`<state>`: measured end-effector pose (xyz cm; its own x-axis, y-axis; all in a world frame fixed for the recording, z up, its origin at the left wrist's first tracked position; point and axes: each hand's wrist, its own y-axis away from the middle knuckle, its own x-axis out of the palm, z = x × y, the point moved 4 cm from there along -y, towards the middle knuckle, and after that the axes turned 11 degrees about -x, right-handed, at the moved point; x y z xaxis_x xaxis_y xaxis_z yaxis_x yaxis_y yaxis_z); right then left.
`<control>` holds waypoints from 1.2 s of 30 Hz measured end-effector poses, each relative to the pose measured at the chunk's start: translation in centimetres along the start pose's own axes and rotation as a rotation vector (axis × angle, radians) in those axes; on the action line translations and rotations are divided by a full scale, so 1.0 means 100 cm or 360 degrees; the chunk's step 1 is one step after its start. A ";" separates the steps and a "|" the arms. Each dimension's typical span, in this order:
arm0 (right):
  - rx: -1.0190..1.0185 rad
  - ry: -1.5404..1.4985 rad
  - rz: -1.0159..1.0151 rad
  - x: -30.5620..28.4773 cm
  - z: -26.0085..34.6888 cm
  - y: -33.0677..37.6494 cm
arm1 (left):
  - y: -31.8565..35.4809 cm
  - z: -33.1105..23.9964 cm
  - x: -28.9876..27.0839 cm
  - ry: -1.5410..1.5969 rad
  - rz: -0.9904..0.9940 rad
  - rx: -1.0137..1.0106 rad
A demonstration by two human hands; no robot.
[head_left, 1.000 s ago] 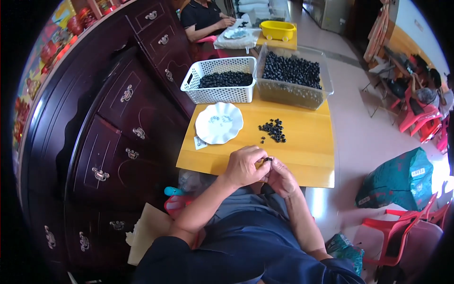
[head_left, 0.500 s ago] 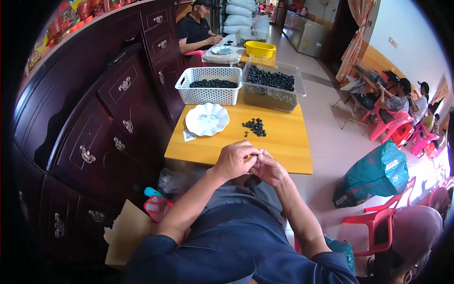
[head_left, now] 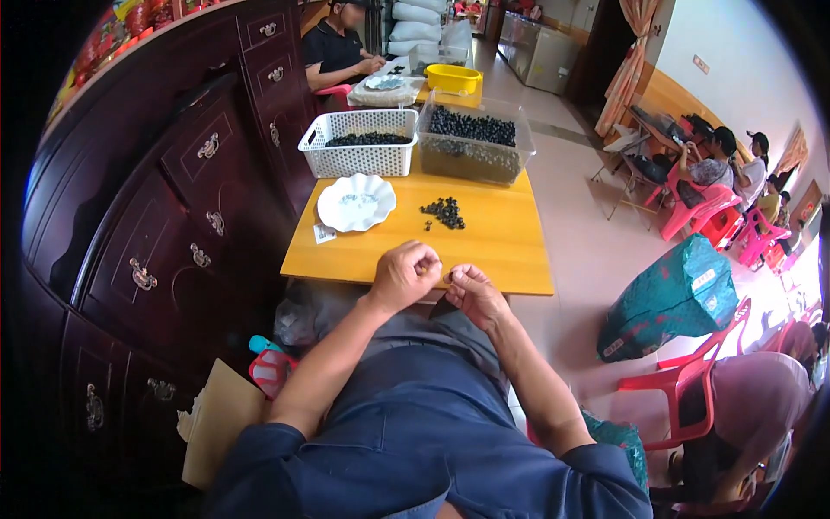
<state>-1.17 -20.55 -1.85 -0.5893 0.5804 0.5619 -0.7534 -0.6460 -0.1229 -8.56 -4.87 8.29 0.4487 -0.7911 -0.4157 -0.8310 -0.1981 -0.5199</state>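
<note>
Above the near edge of the yellow wooden table (head_left: 510,246), my left hand (head_left: 404,275) is closed, fingers curled and thumb tucked in; what it grips, if anything, cannot be made out. Just to its right, a small gap apart, my right hand (head_left: 477,296) pinches a tiny dark piece (head_left: 448,278) between thumb and fingertips. Beyond both hands lies a loose heap of small black pieces (head_left: 444,214), with a few strays at its near side. Left of the heap sits a white scalloped plate (head_left: 331,205) holding small pale bits.
A white perforated basket (head_left: 363,162) and a clear plastic bin (head_left: 475,161), both holding black pieces, stand at the table's far end. Dark cabinets (head_left: 173,186) line the left. A teal sack (head_left: 661,303) and red chair (head_left: 683,402) stand right. A co-worker (head_left: 335,48) sits beyond.
My hands have moved apart; before, their fingertips met. The small dark piece now shows in my right fingertips. The whole view has shifted slightly, so the table appears further left and higher.
</note>
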 end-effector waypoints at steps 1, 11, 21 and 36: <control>-0.0032 -0.0002 -0.0023 -0.005 -0.001 -0.001 | -0.004 0.004 -0.001 -0.0127 -0.0026 0.0005; -0.0134 0.0098 -0.0332 -0.009 0.014 -0.009 | -0.053 0.090 -0.005 -0.0646 -0.0048 -0.0180; -0.0230 0.0126 -0.0469 -0.012 0.013 -0.006 | -0.096 0.104 0.040 -0.0851 0.0016 0.0034; -0.0192 0.0108 -0.0467 -0.018 0.009 -0.009 | -0.101 0.133 -0.026 -0.0758 0.0036 -0.0120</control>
<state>0.84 -21.43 -1.99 -0.3567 0.7677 0.5324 -0.9209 -0.3847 -0.0622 3.08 6.87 4.68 0.5166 -0.4458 -0.7310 -0.8557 -0.2394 -0.4587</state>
